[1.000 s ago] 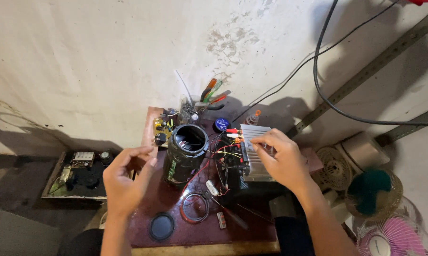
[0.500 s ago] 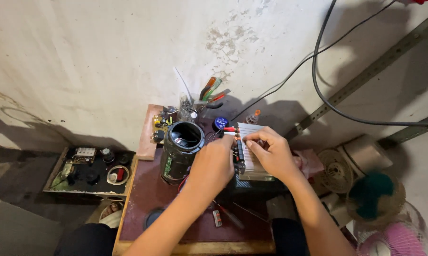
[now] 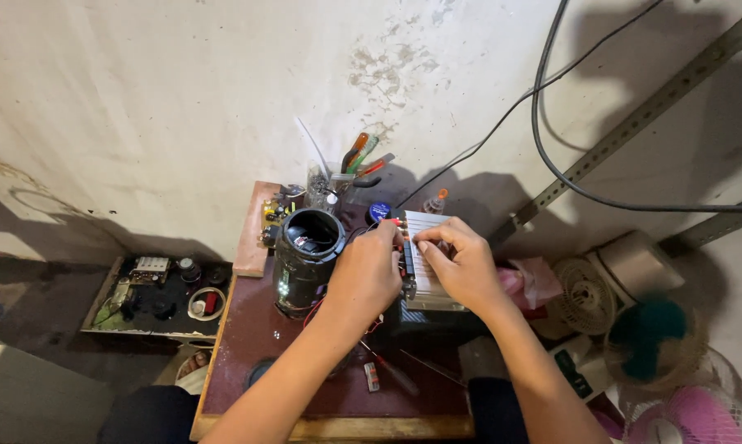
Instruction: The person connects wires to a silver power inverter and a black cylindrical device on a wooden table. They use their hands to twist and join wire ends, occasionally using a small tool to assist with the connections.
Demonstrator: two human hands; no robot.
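On a small reddish-brown table [image 3: 248, 345], both of my hands meet at a silver finned metal unit [image 3: 430, 226] with a row of red-tipped terminals along its left edge. My right hand [image 3: 463, 265] lies over the fins and grips the unit, fingertips pinched at that edge. My left hand [image 3: 368, 275] reaches in from the left, its curled fingers touching the terminals; what they hold is hidden. A black open-topped cylinder [image 3: 304, 261] with wires inside stands just left of my left hand.
A glass jar [image 3: 322, 187] of pliers and screwdrivers stands at the wall beside a small circuit board [image 3: 274, 212]. A screwdriver [image 3: 391, 374] lies on the table. A black tray [image 3: 153, 288] of parts sits on the left. Fans [image 3: 585, 292] and a black cable [image 3: 552, 164] are on the right.
My left hand has moved from the table's left side, across the black cylinder, to the terminal edge of the finned unit. My right hand has stayed on the unit.
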